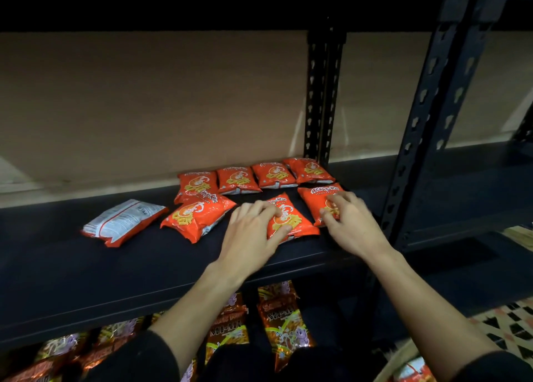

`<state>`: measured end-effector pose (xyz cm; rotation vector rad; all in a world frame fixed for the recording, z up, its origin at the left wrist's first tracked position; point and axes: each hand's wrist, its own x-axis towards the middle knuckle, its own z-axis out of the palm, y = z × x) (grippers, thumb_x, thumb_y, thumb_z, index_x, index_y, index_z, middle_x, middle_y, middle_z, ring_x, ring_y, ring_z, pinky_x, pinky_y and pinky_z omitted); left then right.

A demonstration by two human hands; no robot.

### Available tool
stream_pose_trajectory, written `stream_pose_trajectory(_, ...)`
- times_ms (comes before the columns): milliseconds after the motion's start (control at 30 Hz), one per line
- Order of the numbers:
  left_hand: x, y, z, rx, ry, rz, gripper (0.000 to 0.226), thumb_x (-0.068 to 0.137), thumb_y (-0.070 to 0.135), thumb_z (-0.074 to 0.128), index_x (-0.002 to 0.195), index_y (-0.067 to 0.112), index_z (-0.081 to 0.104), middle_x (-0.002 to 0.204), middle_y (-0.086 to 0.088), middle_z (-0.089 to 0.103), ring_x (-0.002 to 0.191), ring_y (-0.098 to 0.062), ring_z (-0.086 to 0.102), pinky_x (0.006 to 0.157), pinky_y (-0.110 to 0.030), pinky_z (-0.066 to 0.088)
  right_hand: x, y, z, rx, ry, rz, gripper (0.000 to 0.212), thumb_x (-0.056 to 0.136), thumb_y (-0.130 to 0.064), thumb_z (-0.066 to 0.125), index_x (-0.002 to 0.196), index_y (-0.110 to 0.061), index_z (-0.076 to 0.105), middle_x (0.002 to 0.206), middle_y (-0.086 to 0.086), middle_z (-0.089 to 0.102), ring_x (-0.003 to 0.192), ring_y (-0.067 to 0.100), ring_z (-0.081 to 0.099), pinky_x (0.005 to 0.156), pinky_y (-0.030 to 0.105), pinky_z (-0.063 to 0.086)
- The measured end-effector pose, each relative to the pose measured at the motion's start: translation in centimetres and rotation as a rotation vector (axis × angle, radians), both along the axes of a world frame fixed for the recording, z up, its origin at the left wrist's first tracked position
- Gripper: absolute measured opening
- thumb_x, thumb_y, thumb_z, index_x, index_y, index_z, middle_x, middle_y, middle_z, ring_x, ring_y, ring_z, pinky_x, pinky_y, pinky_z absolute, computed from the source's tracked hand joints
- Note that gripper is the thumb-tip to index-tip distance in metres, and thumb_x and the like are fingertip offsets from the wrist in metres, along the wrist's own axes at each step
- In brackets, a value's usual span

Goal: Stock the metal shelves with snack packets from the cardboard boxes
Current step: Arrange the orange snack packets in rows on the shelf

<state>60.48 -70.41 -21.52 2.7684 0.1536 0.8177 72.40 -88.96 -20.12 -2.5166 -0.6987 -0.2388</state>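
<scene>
Snack packets (239, 179) in orange lie on the dark metal shelf (115, 272), four in a back row, others in front. Left hand (251, 234) grips the middle front packet (291, 223); right hand (354, 226), blurred, curls its fingers round the rightmost packet (317, 200) beside it

Glossy plastic snack packets (290, 223) on matt black metal shelf (115, 272)

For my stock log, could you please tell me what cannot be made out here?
- Right hand, head view: motion blur hides whether it grips the right front packet.
- Middle front packet: left hand covers its left side.
- Face-down packet: front hidden underneath.
- Mi-Mi packets: cut off by the shelf and forearms, dim.
</scene>
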Motion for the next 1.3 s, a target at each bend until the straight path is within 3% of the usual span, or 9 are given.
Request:
stream_pose_trajectory(133,0.9,0.1,-0.1,0.036,0.015,0.008,0.041,0.097,0.051,0.05,0.129,0.028,0.059,0.133,0.012,0.055,0.124,-0.011,0.046,0.115,-0.035,0.025,0.1,0.7,0.7,-0.002,-0.072,0.006,0.046,0.103,-0.028,0.048,0.144,-0.008,0.048,0.151,0.011,0.043,0.14,0.029,0.036,0.116,0.036,0.025)
stream_pose_trajectory(300,2.3,0.0,0.3,0.073,0.064,0.046,0.043,0.1,0.046,0.047,0.138,0.026,0.056,0.146,0.007,0.048,0.135,-0.013,0.041,0.12,-0.036,0.012,1.5,0.9,-0.1,0.001,-0.009,-0.005,0.046,0.105,-0.031,0.042,0.145,-0.009,0.048,0.152,0.012,0.045,0.139,0.029,0.04,0.116,0.038,0.028)
stream_pose_trajectory(433,3.2,0.0,0.7,0.063,0.09,0.05,0.043,0.101,0.042,0.046,0.139,0.023,0.055,0.149,0.004,0.046,0.137,-0.015,0.04,0.121,-0.036,0.009,2.0,1.1,-0.2,0.091,0.058,-0.017,0.048,0.105,-0.032,0.041,0.148,-0.011,0.043,0.154,0.012,0.041,0.143,0.028,0.036,0.12,0.039,0.018)
stream_pose_trajectory(533,3.8,-0.1,0.8,0.057,0.101,0.06,0.043,0.102,0.04,0.046,0.14,0.021,0.054,0.15,0.002,0.045,0.138,-0.015,0.04,0.121,-0.036,0.008,2.2,0.9,-0.4,0.195,0.104,-0.033,0.049,0.105,-0.035,0.043,0.149,-0.015,0.042,0.152,0.012,0.043,0.137,0.031,0.042,0.115,0.041,0.032)
stream_pose_trajectory(767,4.9,-0.2,0.9,0.084,0.118,0.061,0.041,0.102,0.037,0.046,0.139,0.021,0.054,0.152,0.0,0.043,0.139,-0.016,0.038,0.122,-0.04,0.01,2.3,0.8,-0.8,0.253,0.096,-0.008,0.049,0.104,-0.034,0.044,0.15,-0.016,0.041,0.154,0.008,0.041,0.139,0.026,0.04,0.113,0.039,0.034)
stream_pose_trajectory(867,5.2,-0.3,0.9,0.086,0.117,0.057,0.041,0.102,0.036,0.046,0.139,0.021,0.055,0.152,0.0,0.042,0.14,-0.016,0.037,0.122,-0.04,0.009,2.8,0.8,-0.8,0.187,0.082,0.029,0.051,0.105,-0.033,0.044,0.152,-0.015,0.038,0.158,0.007,0.036,0.146,0.022,0.032,0.123,0.037,0.017)
stream_pose_trajectory(1000,5.5,-0.5,0.6,0.078,0.093,0.055,0.04,0.102,0.033,0.047,0.139,0.02,0.055,0.152,-0.002,0.043,0.14,-0.018,0.037,0.122,-0.04,0.013,3.7,0.9,-0.8,0.094,0.069,0.051,0.053,0.105,-0.034,0.042,0.154,-0.015,0.034,0.161,0.005,0.03,0.151,0.018,0.021,0.123,0.034,0.001)
stream_pose_trajectory(1200,5.9,-0.6,0.3,0.022,0.095,0.048,0.039,0.102,0.033,0.047,0.137,0.018,0.057,0.153,-0.006,0.038,0.14,-0.024,0.034,0.12,-0.039,0.021,4.3,1.0,0.0,0.069,0.099,0.051,0.054,0.103,-0.034,0.047,0.153,-0.016,0.036,0.16,0.006,0.032,0.15,0.02,0.023,0.123,0.038,0.0)
stream_pose_trajectory(1300,6.0,-0.5,0.5,0.002,0.099,0.053,0.039,0.101,0.034,0.049,0.135,0.019,0.059,0.151,-0.005,0.036,0.137,-0.024,0.035,0.117,-0.038,0.026,4.2,1.1,0.5,0.099,0.135,0.033,0.055,0.101,-0.033,0.052,0.152,-0.019,0.037,0.155,0.009,0.04,0.145,0.025,0.033,0.124,0.04,0.009)
